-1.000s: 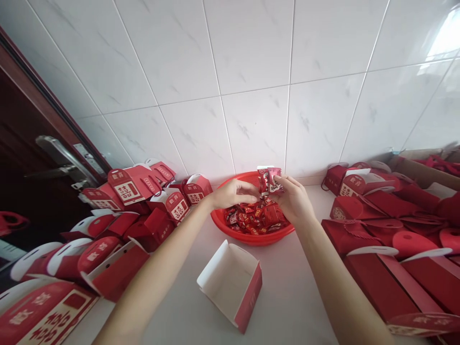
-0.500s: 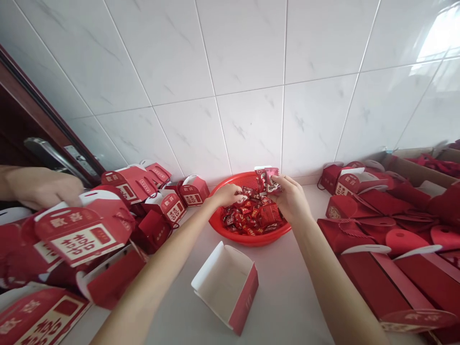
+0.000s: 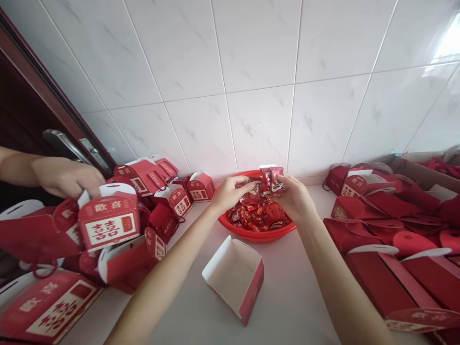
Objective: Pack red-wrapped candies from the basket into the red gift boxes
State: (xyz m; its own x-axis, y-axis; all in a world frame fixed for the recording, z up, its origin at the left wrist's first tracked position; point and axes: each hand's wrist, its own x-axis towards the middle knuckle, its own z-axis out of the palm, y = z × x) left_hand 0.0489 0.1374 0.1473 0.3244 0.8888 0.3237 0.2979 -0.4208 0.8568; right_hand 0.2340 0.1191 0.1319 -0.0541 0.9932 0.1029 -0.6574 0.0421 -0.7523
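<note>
Left grip (image 3: 232, 192) has neared the right grip (image 3: 296, 197), each pinching wrapped sweets (image 3: 275, 181) between thumb and fingers.

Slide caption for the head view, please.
Left hand and right hand hold small wrapped packets over a red basket, beyond an open box.

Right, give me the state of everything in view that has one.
Left hand, closed on a wrapped sweet
Right hand, closed on wrapped packets
Front box, open, white inside showing
Red basket, upright, partly filled
Loose sweets, wrapped, heaped in the basket
Co-worker's hand, at the top of a red box
Carton, open
</note>
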